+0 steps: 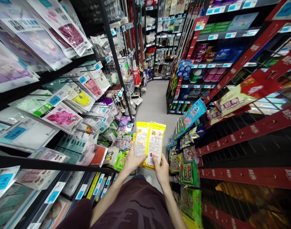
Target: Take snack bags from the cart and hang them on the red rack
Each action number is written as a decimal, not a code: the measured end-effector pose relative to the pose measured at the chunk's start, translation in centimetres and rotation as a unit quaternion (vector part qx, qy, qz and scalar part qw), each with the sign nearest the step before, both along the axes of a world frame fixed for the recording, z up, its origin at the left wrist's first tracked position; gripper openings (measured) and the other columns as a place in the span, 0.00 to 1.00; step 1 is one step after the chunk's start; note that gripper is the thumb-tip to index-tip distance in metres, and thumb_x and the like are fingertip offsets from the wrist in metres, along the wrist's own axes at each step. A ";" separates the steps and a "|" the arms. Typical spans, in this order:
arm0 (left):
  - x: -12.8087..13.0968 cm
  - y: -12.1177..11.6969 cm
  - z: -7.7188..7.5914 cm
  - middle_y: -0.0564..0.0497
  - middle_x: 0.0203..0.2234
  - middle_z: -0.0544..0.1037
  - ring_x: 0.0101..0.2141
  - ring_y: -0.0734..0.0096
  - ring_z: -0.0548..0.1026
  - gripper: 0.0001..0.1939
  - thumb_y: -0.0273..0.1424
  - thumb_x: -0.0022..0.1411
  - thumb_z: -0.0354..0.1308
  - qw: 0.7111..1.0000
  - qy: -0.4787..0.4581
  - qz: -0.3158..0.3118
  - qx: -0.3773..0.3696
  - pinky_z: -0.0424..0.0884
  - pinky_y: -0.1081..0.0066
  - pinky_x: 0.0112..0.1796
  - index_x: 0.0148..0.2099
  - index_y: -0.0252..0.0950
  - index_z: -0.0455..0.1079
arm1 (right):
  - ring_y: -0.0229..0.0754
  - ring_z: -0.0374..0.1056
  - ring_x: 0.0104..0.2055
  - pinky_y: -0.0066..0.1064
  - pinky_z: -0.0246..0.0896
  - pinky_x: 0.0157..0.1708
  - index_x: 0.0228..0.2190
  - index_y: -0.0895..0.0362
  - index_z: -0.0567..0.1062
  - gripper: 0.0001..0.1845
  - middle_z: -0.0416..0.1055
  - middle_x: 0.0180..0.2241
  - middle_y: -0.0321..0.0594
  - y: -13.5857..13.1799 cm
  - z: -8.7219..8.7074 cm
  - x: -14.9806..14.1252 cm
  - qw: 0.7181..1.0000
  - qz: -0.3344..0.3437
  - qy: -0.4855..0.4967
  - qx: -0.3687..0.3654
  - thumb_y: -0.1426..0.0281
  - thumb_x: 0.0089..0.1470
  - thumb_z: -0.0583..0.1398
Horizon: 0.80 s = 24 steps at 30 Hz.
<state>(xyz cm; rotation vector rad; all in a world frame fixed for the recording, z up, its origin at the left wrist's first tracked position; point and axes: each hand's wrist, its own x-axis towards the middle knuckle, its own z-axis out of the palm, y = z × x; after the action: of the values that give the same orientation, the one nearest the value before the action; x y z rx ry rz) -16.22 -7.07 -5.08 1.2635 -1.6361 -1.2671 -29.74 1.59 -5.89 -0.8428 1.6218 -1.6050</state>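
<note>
At six o'clock, the yellow snack packet [148,140] is already picked up, printed back showing, not yet put down: left hand [133,161] closed on its seven-o'clock edge, right hand [162,167] pinching at five o'clock.

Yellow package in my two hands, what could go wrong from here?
The yellow package might slip to the floor, since the left hand and right hand hold it mainly by its lower part. The right forearm might also brush the large green packet, which sits close beside it.
</note>
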 end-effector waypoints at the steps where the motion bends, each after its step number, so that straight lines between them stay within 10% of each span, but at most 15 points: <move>1: 0.0 0.0 0.0 0.46 0.43 0.77 0.42 0.53 0.74 0.44 0.38 0.44 0.71 1.000 -0.012 0.000 -0.004 0.67 0.61 0.44 0.62 0.41 0.58 | 0.47 0.73 0.41 0.35 0.69 0.39 0.42 0.58 0.72 0.20 0.75 0.43 0.47 0.0 0.0 0.1 1.000 0.001 -0.002 0.002 0.56 0.55 0.59; 9: 0.3 0.4 0.6 0.41 0.63 0.56 0.62 0.54 0.56 0.48 0.35 0.52 0.65 0.985 -0.085 -0.043 -0.143 0.55 0.56 0.60 0.68 0.39 0.42 | 0.47 0.73 0.40 0.35 0.69 0.38 0.43 0.58 0.71 0.22 0.76 0.43 0.47 -0.3 -0.2 0.2 1.000 -0.008 -0.022 -0.001 0.55 0.53 0.60; 24: 0.6 1.3 1.2 0.43 0.67 0.37 0.66 0.48 0.45 0.48 0.32 0.48 0.68 0.958 -0.118 -0.107 -0.237 0.56 0.53 0.61 0.67 0.43 0.48 | 0.47 0.73 0.41 0.35 0.69 0.39 0.43 0.57 0.71 0.20 0.75 0.42 0.46 -0.6 -0.4 0.7 1.000 -0.019 0.005 -0.002 0.57 0.54 0.59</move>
<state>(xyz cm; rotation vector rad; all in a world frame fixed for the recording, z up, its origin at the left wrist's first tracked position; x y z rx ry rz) -15.61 -5.81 -3.90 0.9828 -2.1374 -0.7854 -29.04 1.04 -6.26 -0.8281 1.6500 -1.6330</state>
